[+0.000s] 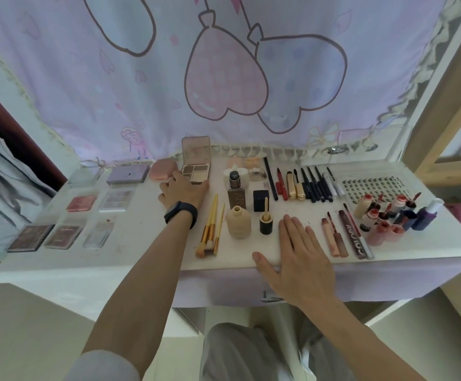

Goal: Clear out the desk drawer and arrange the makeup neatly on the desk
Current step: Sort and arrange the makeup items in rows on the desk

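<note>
Grey-trousered knees (240,350) sit below the lilac drawer front (388,281), under the white desk (130,243); the right hand (298,254) lies flat and spread on the desk's front edge, holding nothing; the left hand (182,188), watch on its wrist, rests against the near corner of an open eyeshadow palette (196,171) at the back, though whether it grips is unclear. Makeup lies in groups on the desk: closed palettes (67,218) at left, gold-handled brushes (210,232) and a beige bottle (238,221) at centre, a row of pencils (306,185) behind, lip tubes (333,237) and small bottles (383,213) at right.
</note>
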{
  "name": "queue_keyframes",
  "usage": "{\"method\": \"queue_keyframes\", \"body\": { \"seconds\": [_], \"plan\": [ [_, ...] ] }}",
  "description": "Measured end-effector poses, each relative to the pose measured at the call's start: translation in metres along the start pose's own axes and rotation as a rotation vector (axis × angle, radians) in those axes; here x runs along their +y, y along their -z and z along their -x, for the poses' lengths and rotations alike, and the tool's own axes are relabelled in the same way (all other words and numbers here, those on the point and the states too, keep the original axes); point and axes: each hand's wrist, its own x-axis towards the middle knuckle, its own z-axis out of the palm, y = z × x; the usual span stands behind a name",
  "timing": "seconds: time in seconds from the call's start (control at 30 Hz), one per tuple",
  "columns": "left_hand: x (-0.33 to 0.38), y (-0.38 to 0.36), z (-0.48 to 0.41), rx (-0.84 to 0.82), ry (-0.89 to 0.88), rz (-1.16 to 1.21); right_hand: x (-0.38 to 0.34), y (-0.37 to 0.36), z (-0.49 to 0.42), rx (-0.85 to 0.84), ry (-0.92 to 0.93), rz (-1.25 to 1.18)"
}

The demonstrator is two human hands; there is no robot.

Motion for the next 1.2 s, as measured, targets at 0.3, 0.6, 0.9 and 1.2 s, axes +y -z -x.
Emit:
{"method": "queue_keyframes", "body": {
  "seconds": [0.3,0.6,0.9,1.2],
  "plan": [
    [-0.011,0.011,-0.001,-0.107,-0.030,0.069,0.002,-0.002,0.000,0.016,0.013,-0.006],
    [-0.073,0.070,0.030,-0.184,-0.250,0.154,-0.019,0.012,0.036,0.450,0.240,-0.433],
    [-0.135,0.109,0.042,-0.181,-0.265,0.079,-0.158,0.004,0.000,0.143,0.507,-0.328],
    [-0.130,0.114,-0.009,-0.188,-0.318,-0.099,-0.202,-0.034,-0.047,-0.124,0.551,-0.104]
  ]
}}
